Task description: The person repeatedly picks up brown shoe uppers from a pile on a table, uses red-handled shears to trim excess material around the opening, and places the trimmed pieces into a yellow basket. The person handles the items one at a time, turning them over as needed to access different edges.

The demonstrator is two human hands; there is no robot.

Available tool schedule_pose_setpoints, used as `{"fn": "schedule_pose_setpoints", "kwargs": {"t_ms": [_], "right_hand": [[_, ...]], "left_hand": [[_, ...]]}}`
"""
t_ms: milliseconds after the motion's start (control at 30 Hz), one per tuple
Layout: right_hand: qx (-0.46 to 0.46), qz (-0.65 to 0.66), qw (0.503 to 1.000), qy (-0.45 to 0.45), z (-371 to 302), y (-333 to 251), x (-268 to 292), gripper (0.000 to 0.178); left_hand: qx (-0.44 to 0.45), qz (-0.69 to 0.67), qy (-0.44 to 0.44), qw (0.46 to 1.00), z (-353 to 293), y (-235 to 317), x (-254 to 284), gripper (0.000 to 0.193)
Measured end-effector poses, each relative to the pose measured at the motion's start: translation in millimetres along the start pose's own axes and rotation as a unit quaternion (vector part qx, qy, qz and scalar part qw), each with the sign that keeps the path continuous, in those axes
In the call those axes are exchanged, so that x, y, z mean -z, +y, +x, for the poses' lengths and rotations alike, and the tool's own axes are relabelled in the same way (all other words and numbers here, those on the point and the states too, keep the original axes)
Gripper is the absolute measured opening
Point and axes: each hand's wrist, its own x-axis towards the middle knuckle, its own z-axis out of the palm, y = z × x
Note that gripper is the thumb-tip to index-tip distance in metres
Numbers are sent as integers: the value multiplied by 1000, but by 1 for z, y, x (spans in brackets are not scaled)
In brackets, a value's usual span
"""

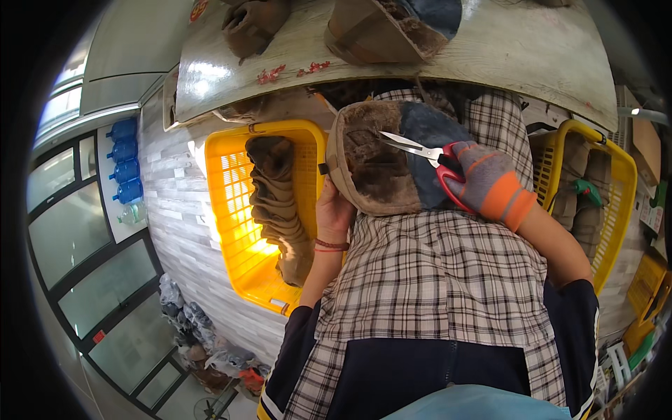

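Over my lap lies a brown cap [376, 183] with a brown fur lining and a dark blue section, its opening facing up. My bare left hand [334, 211] grips the cap's left rim, with part of its fingers hidden beneath. A small dark tab sits on that rim just above the hand. In a grey and orange glove, my right hand [494, 183] is closed round the red handles of a pair of scissors [413, 145]. The blades are slightly apart and point left above the fur lining. Whether they touch it, I cannot tell.
A yellow basket [225, 262] at left holds a nested stack of brown caps [278, 210]. Another yellow basket [626, 168] at right holds more brown items. Ahead is a worn table [521, 63] with further fur-lined caps [381, 31]. Blue water jugs [124, 150] line the far left wall.
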Motion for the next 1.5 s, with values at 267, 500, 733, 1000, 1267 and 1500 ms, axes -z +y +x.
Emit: {"fn": "schedule_pose_setpoints", "kwargs": {"t_ms": [267,500,733,1000,1267,1500], "right_hand": [[-66,500,861,65,8,-19,-13,46],[38,572,806,150,14,-66,33,54],[37,335,846,413,54,-13,107,37],[104,327,896,281,146,35,105,43],[100,438,839,306,168,81,56,28],[59,406,811,418,156,133,26,37]], "left_hand": [[-30,49,-4,998,-2,-4,-49,41],[-133,265,-120,948,7,-12,-156,30],[-267,287,-8,920,141,35,-140,31],[-188,146,-86,967,225,-11,-189,15],[-301,522,2,798,238,-18,-224,32],[-587,734,241,243,206,149,-204,35]]}}
